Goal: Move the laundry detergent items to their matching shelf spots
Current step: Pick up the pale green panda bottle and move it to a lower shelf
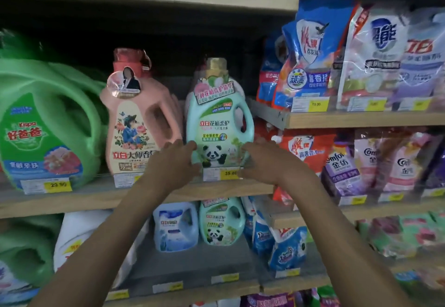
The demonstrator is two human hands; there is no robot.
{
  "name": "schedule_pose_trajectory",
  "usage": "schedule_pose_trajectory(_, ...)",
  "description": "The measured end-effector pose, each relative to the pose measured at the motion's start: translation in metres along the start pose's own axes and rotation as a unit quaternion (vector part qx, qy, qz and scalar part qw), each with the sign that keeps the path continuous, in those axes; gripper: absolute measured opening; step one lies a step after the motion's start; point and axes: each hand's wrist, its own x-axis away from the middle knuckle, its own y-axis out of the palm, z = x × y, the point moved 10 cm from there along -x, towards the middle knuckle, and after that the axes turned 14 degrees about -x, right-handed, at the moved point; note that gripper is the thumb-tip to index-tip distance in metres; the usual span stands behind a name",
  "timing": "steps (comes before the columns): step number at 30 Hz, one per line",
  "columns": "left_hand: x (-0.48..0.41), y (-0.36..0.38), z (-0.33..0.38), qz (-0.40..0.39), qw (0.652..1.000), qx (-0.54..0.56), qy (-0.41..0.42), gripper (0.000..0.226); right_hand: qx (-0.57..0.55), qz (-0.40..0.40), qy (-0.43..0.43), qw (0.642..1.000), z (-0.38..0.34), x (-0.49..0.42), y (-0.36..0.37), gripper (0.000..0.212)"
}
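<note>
On my feed the fingers (188,147) of the left hand (173,162) lie lightly bent against the lower left side of the mint-green plastic detergent bottle with a gold cap and a panda label (218,119). The fingers (251,148) of the right hand (265,160) lie the same way against its lower right side, so the bottle sits between both hands. It stands upright near the front of the middle wooden shelf (216,192), just behind a yellow-and-white price tag (221,174). Just to its left stands a pink plastic handled bottle (137,124), and further left a large green plastic jug (43,126). On the shelf below I see a smaller mint-green panda bottle (220,222) beside a pale blue bottle (174,227). Blue and white detergent bags (310,66) fill the upper right.
</note>
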Motion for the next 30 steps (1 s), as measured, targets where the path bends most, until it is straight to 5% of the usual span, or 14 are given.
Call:
schedule_pose_trajectory(8,-0.028,-0.018,0.007,0.059,0.997,0.014,-0.053,0.056,0.027,0.081,-0.080,0.993,0.004,-0.037,-0.043,0.072)
schedule_pose_trajectory(14,-0.040,-0.004,0.005,0.085,0.979,0.171,-0.066,0.091,0.013,0.146,-0.110,0.983,-0.006,-0.059,-0.063,0.080)
schedule_pose_trajectory(18,-0.047,0.005,0.014,0.110,0.979,0.164,-0.059,0.116,0.008,0.182,-0.126,0.975,-0.011,-0.072,-0.070,0.097)
schedule_pose_trajectory(30,-0.070,0.028,0.000,0.173,0.953,0.247,-0.013,0.143,-0.142,0.140,-0.124,0.972,0.000,-0.107,-0.049,0.140)
